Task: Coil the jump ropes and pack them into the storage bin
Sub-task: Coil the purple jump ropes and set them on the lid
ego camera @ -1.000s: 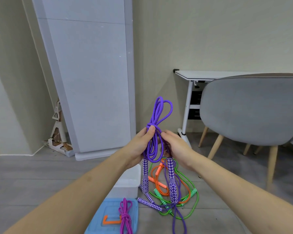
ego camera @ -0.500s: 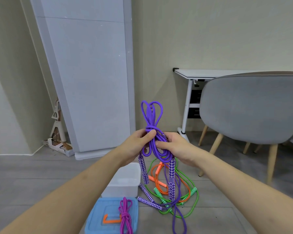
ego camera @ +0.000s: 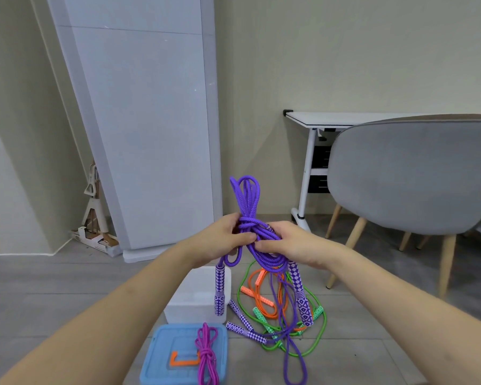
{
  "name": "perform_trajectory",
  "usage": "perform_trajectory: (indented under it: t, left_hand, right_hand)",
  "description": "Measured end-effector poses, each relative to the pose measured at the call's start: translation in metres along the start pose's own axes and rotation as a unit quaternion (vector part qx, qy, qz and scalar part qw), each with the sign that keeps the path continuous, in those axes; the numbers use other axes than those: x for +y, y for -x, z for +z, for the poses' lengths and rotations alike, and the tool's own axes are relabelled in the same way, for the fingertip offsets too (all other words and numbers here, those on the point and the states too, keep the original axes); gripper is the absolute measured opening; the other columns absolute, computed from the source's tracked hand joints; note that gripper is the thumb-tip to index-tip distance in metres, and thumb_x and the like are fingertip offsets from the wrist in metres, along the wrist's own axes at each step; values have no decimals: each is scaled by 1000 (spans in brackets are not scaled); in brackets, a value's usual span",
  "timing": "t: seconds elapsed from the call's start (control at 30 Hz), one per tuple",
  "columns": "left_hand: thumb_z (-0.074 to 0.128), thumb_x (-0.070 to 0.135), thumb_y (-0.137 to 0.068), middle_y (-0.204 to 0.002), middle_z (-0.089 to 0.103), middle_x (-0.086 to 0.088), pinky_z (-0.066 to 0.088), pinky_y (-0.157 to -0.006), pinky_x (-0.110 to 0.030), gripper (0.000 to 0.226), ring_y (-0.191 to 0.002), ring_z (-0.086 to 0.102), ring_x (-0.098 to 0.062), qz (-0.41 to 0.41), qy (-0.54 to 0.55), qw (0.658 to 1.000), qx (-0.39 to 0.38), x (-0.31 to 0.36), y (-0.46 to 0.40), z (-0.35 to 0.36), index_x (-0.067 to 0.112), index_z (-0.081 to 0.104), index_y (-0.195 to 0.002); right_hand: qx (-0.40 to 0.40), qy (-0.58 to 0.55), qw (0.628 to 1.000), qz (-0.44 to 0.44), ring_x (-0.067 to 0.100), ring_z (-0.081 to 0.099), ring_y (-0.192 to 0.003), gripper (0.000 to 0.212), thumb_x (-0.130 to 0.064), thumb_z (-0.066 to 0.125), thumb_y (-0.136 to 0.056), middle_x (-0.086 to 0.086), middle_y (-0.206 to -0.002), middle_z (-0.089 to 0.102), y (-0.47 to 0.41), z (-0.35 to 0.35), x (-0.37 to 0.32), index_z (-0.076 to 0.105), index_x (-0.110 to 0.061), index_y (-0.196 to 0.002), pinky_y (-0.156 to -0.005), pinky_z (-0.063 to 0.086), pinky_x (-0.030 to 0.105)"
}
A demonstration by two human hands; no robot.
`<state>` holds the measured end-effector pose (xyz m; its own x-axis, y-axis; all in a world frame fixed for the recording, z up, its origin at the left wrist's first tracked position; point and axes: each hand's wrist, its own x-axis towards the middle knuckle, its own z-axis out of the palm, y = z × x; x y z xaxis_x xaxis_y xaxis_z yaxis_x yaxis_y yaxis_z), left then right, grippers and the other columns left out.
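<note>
Purple braided cord, the jump rope [ego camera: 246, 215] is bunched at chest height, its loops standing above the fists and its two checkered handles dangling, likely so a wrap can cinch the coil. The left hand [ego camera: 222, 237] clenches the bundle's waist while the right hand [ego camera: 286, 243] pinches a strand beside it. The white, smooth-walled storage bin [ego camera: 197, 295] sits open on the floor below, beside its blue lid [ego camera: 161, 354].

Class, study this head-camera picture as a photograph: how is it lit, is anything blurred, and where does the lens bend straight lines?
Head view: soft, even indoor light with faint shadows; the purple rope and both hands, left hand and right hand, look sharp; wide-angle distortion leans the white panel and stretches the forearms at the bottom corners.
</note>
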<state>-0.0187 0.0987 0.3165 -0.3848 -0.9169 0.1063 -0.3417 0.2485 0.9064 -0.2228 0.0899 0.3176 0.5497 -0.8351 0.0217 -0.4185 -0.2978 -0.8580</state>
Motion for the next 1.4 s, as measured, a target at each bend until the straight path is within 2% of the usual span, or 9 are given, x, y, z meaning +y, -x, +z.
perform_trajectory:
  t: [0.13,0.23,0.43,0.57,0.73,1.0,1.23,1.33,1.4]
  left_hand:
    - [67,20,-96,-86,60,-4,43,-58,-25,22,-68,48,-13,3,-2,1000,-10,2,2,2,14,60,-116]
    - [66,18,-97,-88,67,0,47,-59,-19,27,-67,60,-6,-16,60,998,-29,3,4,6,9,59,-122]
    - [45,16,-104,-108,63,-14,40,-67,-27,29,-88,49,-22,-89,249,961,-81,6,5,5,17,74,-112]
    - [39,-1,-87,-114,58,-20,45,-69,-29,46,-88,50,-26,-89,338,931,-102,3,2,2,5,63,-126]
    - [38,-15,-82,-119,59,-23,42,-71,-32,59,-105,44,-36,-59,329,934,-126,6,1,1,0,51,-137]
    - [53,-13,-95,-103,69,-13,56,-73,-25,47,-77,66,-18,-76,312,941,-106,15,6,3,5,51,-138]
    - [66,-5,-91,-121,69,-23,59,-92,-41,55,-104,71,-33,-87,302,946,-75,11,4,16,16,48,-138]
    - [69,-2,-89,-115,72,-20,61,-85,-39,57,-102,72,-32,-86,288,952,-59,9,2,18,21,47,-137]
    - [71,1,-89,-103,73,-14,60,-70,-29,55,-86,73,-24,-84,281,955,-41,9,1,20,22,48,-135]
  right_hand:
    - [-23,-21,999,19,23,44,-67,9,-19,65,-96,9,-77,49,2,-2,1,58,-12,-96,-57,36,32]
    - [-14,-25,999,30,22,45,-62,15,-17,66,-95,9,-75,50,5,-2,4,57,-5,-95,-50,34,26]
    - [32,-30,999,22,23,52,-68,22,-18,72,-91,6,-75,63,3,-3,7,67,0,-101,-61,40,35]
    - [59,-34,998,15,25,55,-69,22,-19,76,-84,10,-76,69,1,-4,7,69,-2,-96,-68,40,41]
    - [70,-49,996,7,22,55,-67,21,-13,75,-85,6,-74,68,1,-6,4,70,-2,-102,-66,41,38]
    - [79,-37,996,15,21,59,-68,29,-15,73,-82,9,-75,65,0,-8,4,67,0,-105,-68,48,38]
    - [119,21,993,8,12,64,-69,29,-21,78,-85,13,-80,71,-4,-6,7,65,-1,-101,-70,57,35]
    - [127,0,992,15,13,66,-68,27,-19,79,-84,14,-78,70,-5,-8,8,63,-1,-97,-67,57,33]
    - [131,-31,991,16,16,66,-70,27,-17,80,-82,12,-78,70,-6,-8,11,62,-1,-96,-70,57,36]
